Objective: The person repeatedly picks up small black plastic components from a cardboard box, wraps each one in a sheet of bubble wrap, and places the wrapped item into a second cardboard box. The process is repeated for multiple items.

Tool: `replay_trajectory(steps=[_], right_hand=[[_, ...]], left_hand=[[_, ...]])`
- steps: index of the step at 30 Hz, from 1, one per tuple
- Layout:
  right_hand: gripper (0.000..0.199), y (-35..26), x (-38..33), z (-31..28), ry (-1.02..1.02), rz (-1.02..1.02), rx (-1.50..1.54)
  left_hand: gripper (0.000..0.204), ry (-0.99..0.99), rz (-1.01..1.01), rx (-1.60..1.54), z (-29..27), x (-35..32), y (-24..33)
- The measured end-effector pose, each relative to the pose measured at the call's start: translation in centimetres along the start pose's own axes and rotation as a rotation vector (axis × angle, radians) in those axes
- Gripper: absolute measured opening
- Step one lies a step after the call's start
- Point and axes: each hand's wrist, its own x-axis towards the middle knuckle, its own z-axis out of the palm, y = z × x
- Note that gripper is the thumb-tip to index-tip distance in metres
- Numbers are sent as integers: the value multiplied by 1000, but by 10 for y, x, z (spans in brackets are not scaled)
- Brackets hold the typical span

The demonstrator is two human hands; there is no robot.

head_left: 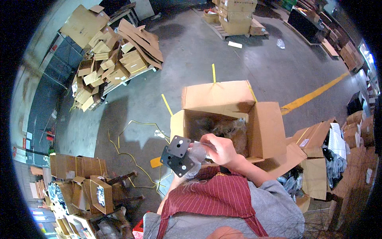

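Several flat black plates (pixel 175 150) with holes near their corners are fanned out in front of my chest. My left hand (pixel 177 180) holds them from below, its fingers mostly hidden behind the plates. Beside them hangs a crumpled clear plastic bag (pixel 195 154), pinched between the closed fingers of my right hand (pixel 221 149). Just beyond my hands stands a large open cardboard box (pixel 268 129), its flaps folded outward. Clear plastic wrapping (pixel 230 129) lies inside it; what else the box holds is too dark to make out.
Loose yellow strapping (pixel 135 161) lies on the floor to the left. Open cartons (pixel 102 195) stand at lower left, with more cartons and plastic bags (pixel 336 159) at right. A heap of flattened cardboard (pixel 119 59) is at far left; stacked boxes (pixel 234 20) sit on a pallet ahead.
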Motion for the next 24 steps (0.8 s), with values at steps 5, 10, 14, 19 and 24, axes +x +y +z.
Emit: replay_trajectory(steps=[5,10,14,19,24], right_hand=[[18,-2,1,-4,-25,-143,-138],[15,1,15,-14,186,-334,-81],[9,-13,26,-34,22,-291,70],[11,-27,31,-3,-66,-337,-29],[12,-27,29,15,-21,-242,-166]], left_hand=[[40,115,30,-82,6,-4,-3],[38,288,74,-188,18,-1,0],[39,101,338,417,-2,21,-4],[46,-14,443,563,0,31,19],[43,-99,433,582,-8,38,29]])
